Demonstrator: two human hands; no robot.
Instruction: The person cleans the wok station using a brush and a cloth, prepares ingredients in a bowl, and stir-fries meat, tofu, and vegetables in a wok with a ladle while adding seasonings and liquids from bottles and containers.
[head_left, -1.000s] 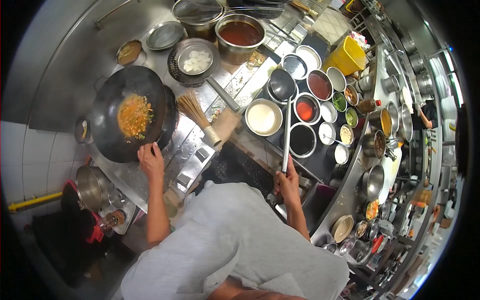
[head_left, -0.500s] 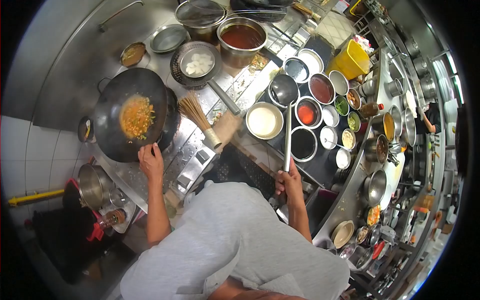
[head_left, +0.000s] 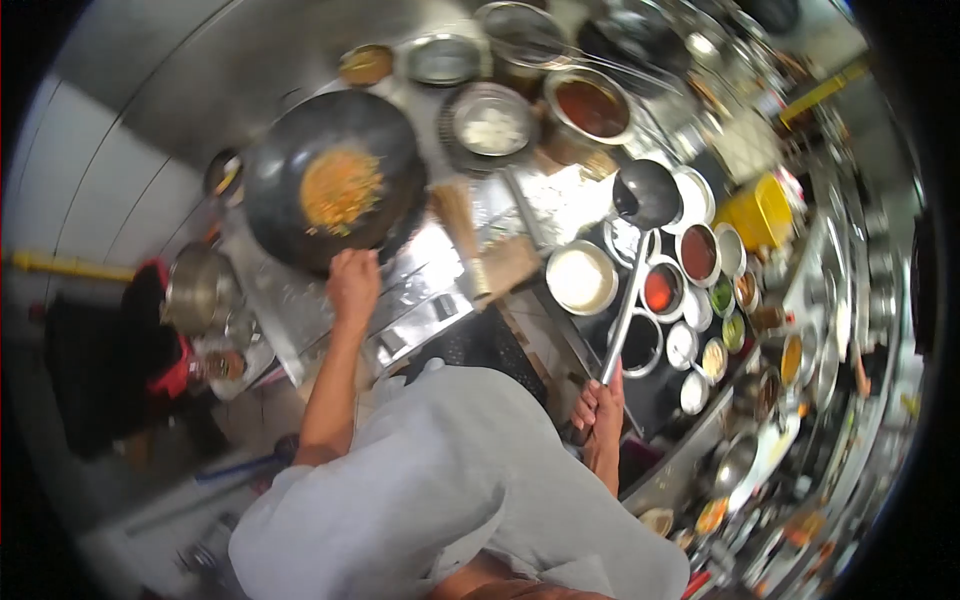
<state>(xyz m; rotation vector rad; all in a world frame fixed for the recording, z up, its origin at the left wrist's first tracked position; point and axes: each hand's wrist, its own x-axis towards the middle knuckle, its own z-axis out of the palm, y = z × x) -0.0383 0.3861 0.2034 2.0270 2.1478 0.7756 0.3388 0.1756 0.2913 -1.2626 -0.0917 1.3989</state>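
My left hand [head_left: 354,285] is closed on the near edge of a black wok [head_left: 275,200]; what lies under the fingers is hidden. An orange mix of small chopped food [head_left: 342,190] sits in the middle of the wok. My right hand [head_left: 598,408] grips the long handle of a ladle [head_left: 648,194], its dark bowl held above the sauce containers. Below and around the ladle stand a pot of creamy white liquid [head_left: 582,278], a container of bright red sauce [head_left: 660,290] and one of dark liquid [head_left: 642,342].
A strainer with white pieces [head_left: 493,132] and a pot of red-brown sauce [head_left: 592,108] stand beyond the wok. A bamboo brush [head_left: 462,225] lies to its right. A yellow bin [head_left: 755,213] is at the far right. Metal bowls [head_left: 737,458] line the right counter.
The view has turned, so the scene sits further right and is blurred. The ladle bowl has lifted clear of the container it was over. My left hand stays at the wok's edge.
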